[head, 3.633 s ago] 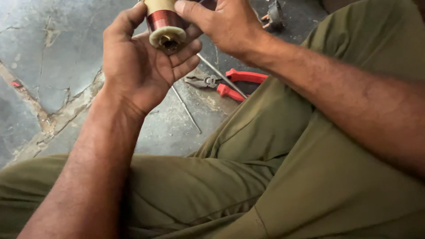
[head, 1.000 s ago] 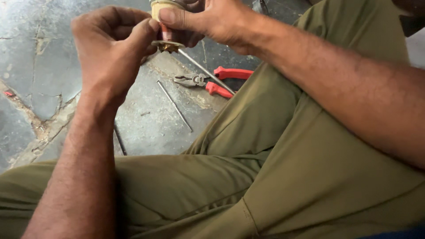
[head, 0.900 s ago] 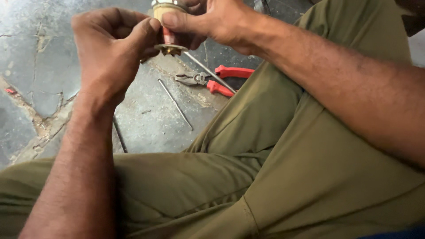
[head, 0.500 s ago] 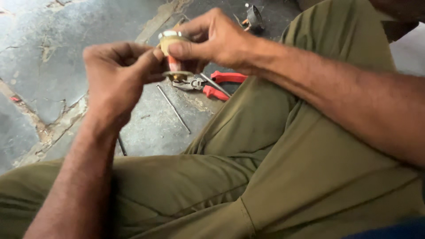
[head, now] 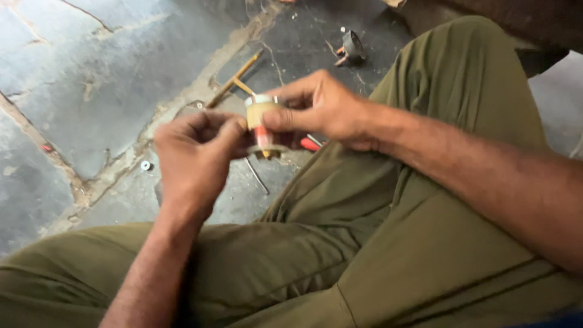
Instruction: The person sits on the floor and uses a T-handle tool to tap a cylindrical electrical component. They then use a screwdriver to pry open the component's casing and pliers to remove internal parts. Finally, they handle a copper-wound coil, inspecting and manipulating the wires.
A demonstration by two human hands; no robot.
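Small wound spool [head: 262,124] sat frame centre, pinched between right hand [head: 322,109] fingers and left hand [head: 194,161] fingertips, above cracked stone floor [head: 91,79]. Handling looked mid-way; red-handled pliers [head: 310,144] lay unused beneath.

Cracked grey stone floor [head: 91,79], thin metal rod [head: 257,176], small washer [head: 145,164], brass strips [head: 234,79], dark clamp-like part [head: 351,46]
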